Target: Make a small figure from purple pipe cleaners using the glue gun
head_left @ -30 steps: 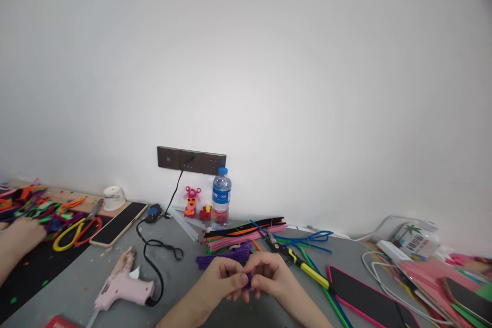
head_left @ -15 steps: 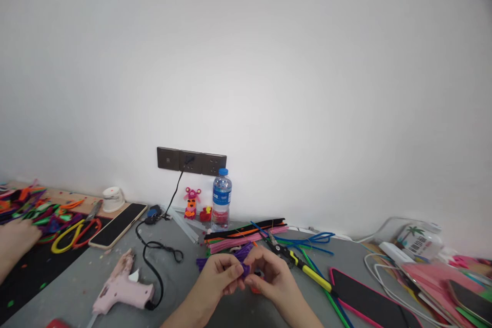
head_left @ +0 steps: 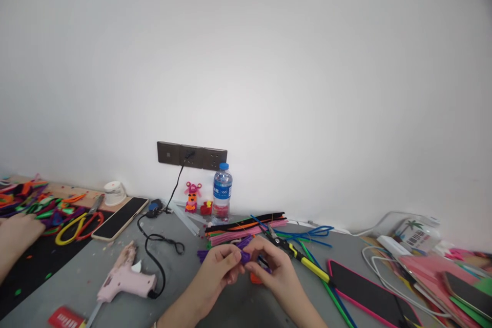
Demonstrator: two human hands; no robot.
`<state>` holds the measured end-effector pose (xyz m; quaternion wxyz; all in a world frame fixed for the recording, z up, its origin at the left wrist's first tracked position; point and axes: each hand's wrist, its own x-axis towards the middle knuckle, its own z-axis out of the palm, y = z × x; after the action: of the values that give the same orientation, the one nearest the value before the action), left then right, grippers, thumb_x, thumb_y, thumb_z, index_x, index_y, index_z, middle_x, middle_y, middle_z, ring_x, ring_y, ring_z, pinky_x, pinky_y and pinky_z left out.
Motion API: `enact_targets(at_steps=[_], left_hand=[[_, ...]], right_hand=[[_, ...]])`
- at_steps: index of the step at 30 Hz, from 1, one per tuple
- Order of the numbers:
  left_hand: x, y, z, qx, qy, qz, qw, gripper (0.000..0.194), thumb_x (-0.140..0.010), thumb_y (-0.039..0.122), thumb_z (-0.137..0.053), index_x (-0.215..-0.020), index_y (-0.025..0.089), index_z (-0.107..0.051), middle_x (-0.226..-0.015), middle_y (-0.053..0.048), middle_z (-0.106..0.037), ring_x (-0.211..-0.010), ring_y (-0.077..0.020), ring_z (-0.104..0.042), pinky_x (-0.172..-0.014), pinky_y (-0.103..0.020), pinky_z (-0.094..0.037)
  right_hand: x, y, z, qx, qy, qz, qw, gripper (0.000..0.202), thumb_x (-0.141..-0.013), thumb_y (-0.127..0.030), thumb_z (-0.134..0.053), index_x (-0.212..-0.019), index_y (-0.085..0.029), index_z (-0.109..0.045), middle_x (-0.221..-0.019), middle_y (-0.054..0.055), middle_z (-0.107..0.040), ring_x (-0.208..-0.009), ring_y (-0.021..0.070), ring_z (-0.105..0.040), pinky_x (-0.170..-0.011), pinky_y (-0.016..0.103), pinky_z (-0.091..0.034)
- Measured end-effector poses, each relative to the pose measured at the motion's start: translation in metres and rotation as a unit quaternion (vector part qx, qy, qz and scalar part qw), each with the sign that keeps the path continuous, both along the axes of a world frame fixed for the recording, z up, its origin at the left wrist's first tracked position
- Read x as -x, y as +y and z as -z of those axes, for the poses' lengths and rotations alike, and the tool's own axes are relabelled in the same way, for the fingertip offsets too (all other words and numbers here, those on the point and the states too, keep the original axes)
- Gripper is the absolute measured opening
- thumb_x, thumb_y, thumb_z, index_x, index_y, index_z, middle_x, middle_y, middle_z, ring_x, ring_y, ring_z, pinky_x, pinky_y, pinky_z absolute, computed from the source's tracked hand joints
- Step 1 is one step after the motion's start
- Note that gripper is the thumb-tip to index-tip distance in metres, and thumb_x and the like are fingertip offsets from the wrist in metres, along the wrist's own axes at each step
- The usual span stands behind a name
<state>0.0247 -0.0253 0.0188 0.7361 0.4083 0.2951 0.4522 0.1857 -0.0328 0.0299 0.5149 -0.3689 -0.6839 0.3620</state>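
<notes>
Near the front of the grey table, my left hand (head_left: 218,268) and my right hand (head_left: 273,265) meet fingertip to fingertip. Both pinch a small fuzzy purple pipe cleaner piece (head_left: 245,256), mostly covered by the fingers, so its shape is unclear. More purple pipe cleaners (head_left: 202,255) lie just behind my left hand. Partly hidden under my right hand is a small orange item (head_left: 255,279). Pliers with yellow and black handles (head_left: 313,270) rest right of my right hand, and pink pipe cleaners (head_left: 226,237) lie beyond the hands.
A pink glue gun (head_left: 128,283) with its black cord lies left. A water bottle (head_left: 222,195) and a small pipe cleaner figure (head_left: 191,198) stand by the wall. Phones (head_left: 121,219), scissors (head_left: 79,228) and another person's hand (head_left: 21,236) are left; a pink-edged tablet (head_left: 371,292) is right.
The view has tipped down slightly, bringing more of a red item at the lower left into sight. My fingers have shifted a little around the purple pipe cleaner piece; both hands still pinch it.
</notes>
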Motion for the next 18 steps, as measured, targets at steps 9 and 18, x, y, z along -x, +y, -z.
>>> enact_targets(at_steps=[9, 18], left_hand=[[-0.011, -0.005, 0.010, 0.075, -0.096, 0.001, 0.993, 0.042, -0.056, 0.043, -0.087, -0.074, 0.016, -0.058, -0.053, 0.008, -0.045, -0.044, -0.0037, -0.031, -0.044, -0.018, -0.021], [-0.016, -0.008, 0.013, 0.100, -0.127, -0.001, 0.987, 0.041, -0.055, 0.040, -0.088, -0.070, 0.015, -0.059, -0.054, 0.007, -0.043, -0.046, -0.0038, -0.030, -0.045, -0.019, -0.020]], right_hand=[[0.000, 0.001, 0.002, -0.050, -0.014, 0.043, 0.998, 0.008, -0.078, -0.028, -0.069, -0.080, -0.020, -0.067, -0.072, 0.003, -0.063, -0.062, 0.0171, -0.057, -0.059, 0.027, -0.047], [0.000, 0.001, 0.005, -0.056, -0.012, 0.043, 0.997, 0.006, -0.079, -0.026, -0.069, -0.080, -0.020, -0.067, -0.070, 0.002, -0.062, -0.062, 0.0177, -0.057, -0.059, 0.027, -0.046]])
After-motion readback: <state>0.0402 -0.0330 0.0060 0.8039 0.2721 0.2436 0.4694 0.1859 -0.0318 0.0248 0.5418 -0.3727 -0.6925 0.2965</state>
